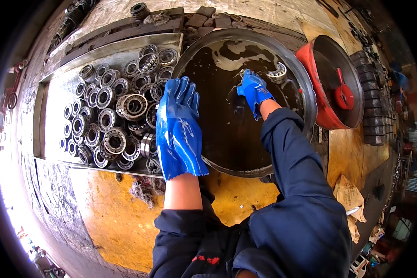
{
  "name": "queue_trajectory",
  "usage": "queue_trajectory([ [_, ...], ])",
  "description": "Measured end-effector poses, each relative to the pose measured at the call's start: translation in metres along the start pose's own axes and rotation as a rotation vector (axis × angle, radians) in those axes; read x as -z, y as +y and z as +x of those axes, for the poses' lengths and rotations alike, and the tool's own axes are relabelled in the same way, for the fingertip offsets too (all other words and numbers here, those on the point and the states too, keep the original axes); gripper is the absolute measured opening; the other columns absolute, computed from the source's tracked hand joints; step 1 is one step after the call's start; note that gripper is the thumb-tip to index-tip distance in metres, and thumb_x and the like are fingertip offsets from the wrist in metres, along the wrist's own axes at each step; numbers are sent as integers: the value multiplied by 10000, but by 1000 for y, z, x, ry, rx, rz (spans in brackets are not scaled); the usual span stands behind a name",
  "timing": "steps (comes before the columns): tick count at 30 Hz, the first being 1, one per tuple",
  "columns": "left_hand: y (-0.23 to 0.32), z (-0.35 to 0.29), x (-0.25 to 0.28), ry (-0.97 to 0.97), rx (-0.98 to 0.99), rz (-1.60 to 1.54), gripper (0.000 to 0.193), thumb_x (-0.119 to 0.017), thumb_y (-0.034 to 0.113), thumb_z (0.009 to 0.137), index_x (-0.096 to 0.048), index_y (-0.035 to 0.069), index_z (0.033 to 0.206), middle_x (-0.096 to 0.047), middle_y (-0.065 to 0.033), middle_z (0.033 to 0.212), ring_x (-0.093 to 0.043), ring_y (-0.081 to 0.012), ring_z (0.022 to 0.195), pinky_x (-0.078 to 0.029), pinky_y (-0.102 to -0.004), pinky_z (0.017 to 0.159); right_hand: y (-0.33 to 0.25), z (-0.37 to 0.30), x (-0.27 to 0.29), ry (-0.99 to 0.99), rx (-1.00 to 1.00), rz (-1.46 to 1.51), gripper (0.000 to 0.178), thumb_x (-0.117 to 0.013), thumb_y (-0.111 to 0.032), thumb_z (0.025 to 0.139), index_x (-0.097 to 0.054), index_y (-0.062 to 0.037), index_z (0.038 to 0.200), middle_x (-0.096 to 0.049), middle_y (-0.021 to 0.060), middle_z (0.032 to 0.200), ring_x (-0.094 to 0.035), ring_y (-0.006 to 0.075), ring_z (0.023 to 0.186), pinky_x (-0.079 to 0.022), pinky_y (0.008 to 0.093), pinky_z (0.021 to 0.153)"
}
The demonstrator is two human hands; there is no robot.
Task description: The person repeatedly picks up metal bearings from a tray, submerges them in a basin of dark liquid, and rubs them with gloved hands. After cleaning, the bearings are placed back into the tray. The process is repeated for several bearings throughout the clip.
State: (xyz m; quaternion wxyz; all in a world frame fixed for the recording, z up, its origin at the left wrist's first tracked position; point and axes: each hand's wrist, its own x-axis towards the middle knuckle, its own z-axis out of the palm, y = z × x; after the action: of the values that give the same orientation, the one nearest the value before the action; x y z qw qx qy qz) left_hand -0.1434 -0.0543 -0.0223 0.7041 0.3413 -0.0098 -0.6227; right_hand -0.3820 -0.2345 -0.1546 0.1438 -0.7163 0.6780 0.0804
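The work at the round basin (pixel 311 102) seemed to be partway through, judging by how the parts lay. One bearing (pixel 278 73) sat in the basin's dark liquid, near its far right wall and partly above the surface. Many more bearings (pixel 123 108) lay loose in the shallow metal tray (pixel 56 104) to the left of the basin. Whether those were finished or waiting could not be told, since nothing set them apart into two lots.

The right hand (pixel 255 90), in a blue glove, was inside the basin, just left of the lone bearing and apart from it. Its fingers were curled in, but whether they gripped anything was hidden. The left hand (pixel 178 127), gloved alike, was open and held nothing visible, its fingers stretched out above the basin's left rim and the tray's near side.

By count, there were two gloved hands, one basin with one bearing visible in it, and one tray. The tray's bearings overlapped too much for an exact figure; roughly four or five dozen showed. Right of the basin stood one red tub (pixel 326 118) with one red ladle (pixel 344 96) inside. A single clump of rag (pixel 143 191) lay to the basin's lower left, below the tray.
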Motion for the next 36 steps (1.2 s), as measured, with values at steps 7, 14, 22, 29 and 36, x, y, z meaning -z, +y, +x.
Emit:
queue_trajectory([
  [7, -3, -10, 3, 21, 78, -24, 488, -567, 292, 1051, -458, 51, 1462, -502, -180, 1503, -494, -339, 1381, -436, -443, 1135, -14, 27, -19, -1, 72, 87, 301, -747, -243, 729, -757, -15, 926, -723, 257, 1013, -707, 415, 986, -572, 473, 848],
  [14, -7, -8, -3, 20, 131, -43, 490, -565, 296, 1051, -457, 56, 1465, -499, -177, 1508, -491, -339, 1385, -434, -445, 1135, -44, 19, -20, 32, 167, -94, 367, -751, -235, 733, -737, -60, 1056, -728, 165, 1130, -697, 339, 1071, -576, 478, 862],
  [22, -9, 0, -11, 21, 163, -46, 493, -562, 300, 1052, -456, 61, 1469, -496, -173, 1514, -488, -339, 1389, -433, -448, 1136, -15, 80, -42, 436, 166, -298, 358, -582, -179, 893, -618, -92, 1238, -647, 132, 1296, -622, 318, 1202, -504, 448, 954],
  [29, -8, 5, -15, 39, 204, -48, 495, -560, 304, 1052, -454, 65, 1472, -493, -170, 1519, -485, -339, 1393, -431, -450, 1137, -18, 75, 6, 181, 20, -19, 694, -669, -211, 883, -395, -17, 1491, -562, 212, 1427, -596, 392, 1258, -512, 472, 1035],
  [36, -11, 12, -30, 87, 242, -56, 497, -558, 308, 1052, -453, 70, 1475, -490, -166, 1524, -483, -339, 1396, -429, -452, 1138, -11, 85, -5, 19, -63, -10, 754, -679, -188, 872, -363, -55, 1544, -555, 244, 1428, -600, 394, 1260, -486, 530, 1043],
])
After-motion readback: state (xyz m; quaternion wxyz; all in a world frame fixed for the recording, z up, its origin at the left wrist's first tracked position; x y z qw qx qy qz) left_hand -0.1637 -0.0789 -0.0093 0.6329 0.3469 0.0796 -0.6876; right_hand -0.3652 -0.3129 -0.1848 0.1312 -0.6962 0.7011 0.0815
